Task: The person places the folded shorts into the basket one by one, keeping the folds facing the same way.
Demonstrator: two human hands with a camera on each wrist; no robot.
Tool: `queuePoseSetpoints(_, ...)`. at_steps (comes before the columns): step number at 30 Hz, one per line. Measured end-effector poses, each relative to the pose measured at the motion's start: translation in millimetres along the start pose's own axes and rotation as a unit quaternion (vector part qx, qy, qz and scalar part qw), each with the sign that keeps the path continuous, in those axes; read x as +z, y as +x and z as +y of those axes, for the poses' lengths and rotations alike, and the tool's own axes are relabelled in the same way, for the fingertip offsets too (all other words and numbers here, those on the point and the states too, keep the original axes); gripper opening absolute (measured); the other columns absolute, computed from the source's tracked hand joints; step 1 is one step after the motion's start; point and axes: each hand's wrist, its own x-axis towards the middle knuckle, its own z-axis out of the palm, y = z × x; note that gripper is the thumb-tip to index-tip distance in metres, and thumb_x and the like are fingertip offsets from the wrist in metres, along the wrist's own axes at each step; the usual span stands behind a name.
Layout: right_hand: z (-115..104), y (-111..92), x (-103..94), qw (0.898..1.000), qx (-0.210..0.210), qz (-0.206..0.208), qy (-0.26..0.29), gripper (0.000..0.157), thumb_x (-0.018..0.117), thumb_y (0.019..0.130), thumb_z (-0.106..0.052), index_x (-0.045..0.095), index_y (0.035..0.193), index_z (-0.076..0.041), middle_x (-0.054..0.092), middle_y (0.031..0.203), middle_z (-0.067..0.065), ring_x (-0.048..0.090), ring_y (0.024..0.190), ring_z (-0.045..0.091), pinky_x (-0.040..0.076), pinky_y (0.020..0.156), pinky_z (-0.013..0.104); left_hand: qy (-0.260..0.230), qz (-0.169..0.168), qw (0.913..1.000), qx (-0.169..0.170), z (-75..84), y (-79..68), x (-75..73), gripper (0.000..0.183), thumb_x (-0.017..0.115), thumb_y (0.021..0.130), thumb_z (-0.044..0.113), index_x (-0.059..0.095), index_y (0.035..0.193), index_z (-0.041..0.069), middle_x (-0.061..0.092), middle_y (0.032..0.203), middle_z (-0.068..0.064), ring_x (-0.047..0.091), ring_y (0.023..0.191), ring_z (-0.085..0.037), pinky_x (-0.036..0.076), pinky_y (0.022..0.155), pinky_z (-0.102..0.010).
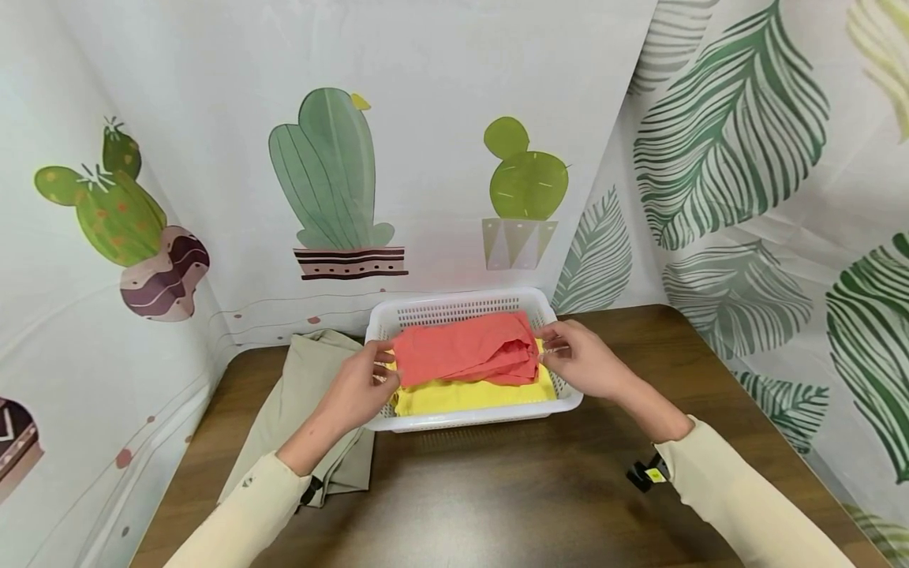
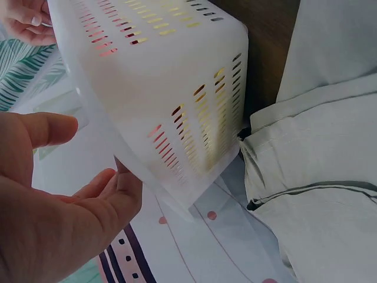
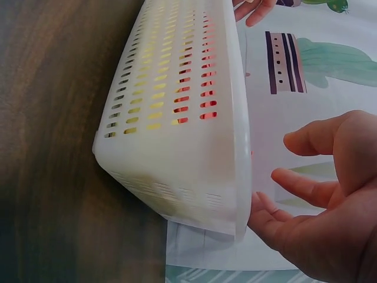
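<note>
A folded coral-red cloth [image 1: 454, 351] lies on top of a folded yellow cloth [image 1: 472, 398] inside a white perforated plastic basket [image 1: 483, 416]. My left hand [image 1: 360, 386] is at the basket's left end, fingertips beside the red cloth's left edge. At the opposite end, my right hand [image 1: 585, 363] reaches over the rim near that cloth's rumpled right edge. Both wrist views show thumb and fingers spread apart, with no cloth between them. Some fingertips are hidden behind the basket wall [image 2: 123, 76] in the left wrist view. Contact with the cloth cannot be made out.
A grey-green folded garment [image 1: 341, 465] lies left of the basket, partly under my left forearm. The brown wooden table [image 1: 483, 505] backs onto a white hanging sheet [image 1: 440, 158] printed with cacti. Leaf-printed fabric [image 1: 731, 158] hangs on the right.
</note>
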Motion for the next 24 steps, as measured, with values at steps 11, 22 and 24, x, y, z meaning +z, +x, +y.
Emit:
queuePoseSetpoints(11, 1.8, -18.0, 1.9, 1.000, -0.017, 0.010, 0.011, 0.033, 0.067, 0.097, 0.001, 0.065, 0.129, 0.006, 0.062, 0.128, 0.022, 0.066, 0.111, 0.034, 0.057, 0.099, 0.055, -0.008, 0.034, 0.9993, 0.014, -4.2, -15.4, -3.4, 0.046, 0.069, 0.100, 0.011, 0.056, 0.143, -0.002, 0.070, 0.124, -0.016, 0.070, 0.105, -0.022, 0.059, 0.085, -0.037)
queuePoseSetpoints(22, -0.4, -38.1, 2.9, 0.996, -0.063, 0.045, -0.032, 0.032, 0.075, 0.092, 0.002, 0.070, 0.123, -0.002, 0.066, 0.121, 0.015, 0.067, 0.107, 0.032, 0.059, 0.093, 0.052, -0.018, 0.075, 0.9969, 0.016, -18.9, -29.4, -11.9, 0.037, 0.070, 0.098, 0.005, 0.061, 0.133, -0.001, 0.070, 0.116, -0.010, 0.067, 0.102, -0.020, 0.057, 0.077, -0.028)
queuePoseSetpoints(24, 0.6, -41.2, 2.9, 0.995, -0.069, 0.053, -0.041, 0.033, 0.076, 0.091, 0.003, 0.071, 0.123, -0.002, 0.067, 0.121, 0.013, 0.066, 0.107, 0.031, 0.060, 0.092, 0.052, -0.020, 0.079, 0.9966, 0.013, -20.5, -31.5, -13.4, 0.036, 0.070, 0.098, 0.005, 0.061, 0.132, 0.000, 0.070, 0.115, -0.010, 0.067, 0.101, -0.020, 0.057, 0.077, -0.027)
